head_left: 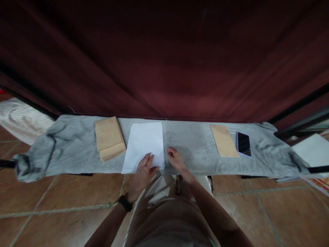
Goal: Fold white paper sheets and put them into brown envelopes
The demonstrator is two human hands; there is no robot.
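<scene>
Dark maroon curtain (164,58) fills the whole back of the view, hanging right down to the far edge of a long narrow table (195,144) that's covered with a grey cloth (74,144). Floor (51,199) underneath is brown tile with pale grout lines, and the cloth bunches up and droops off both ends of the table.

Left hand (142,173) lies flat, fingers spread, palm down on the near right corner of a white sheet of paper (145,142), so it's an open grip just pressing the sheet, not wrapped around anything. There's a black band (125,203) on that wrist. Right hand (175,158) sits just right of the sheet's right edge, fingers loosely curled with the tips on the cloth; it's closed on nothing, and I can't tell if it actually touches the paper edge.

Out left of the left hand, beyond the sheet, is a stack of brown envelopes (109,137), slightly fanned, close to the paper's left edge but not overlapping it. Well off to the right of the right hand there's a single brown envelope (224,140), and just beside that a phone (243,144) lying face up, screen dark.

Plenty of bare cloth between the right hand and that single envelope. The sheet's near edge comes almost to the table's front edge, right at the person's body. Some striped fabric (20,118) shows far left on the floor, and something white (312,149) far right.
</scene>
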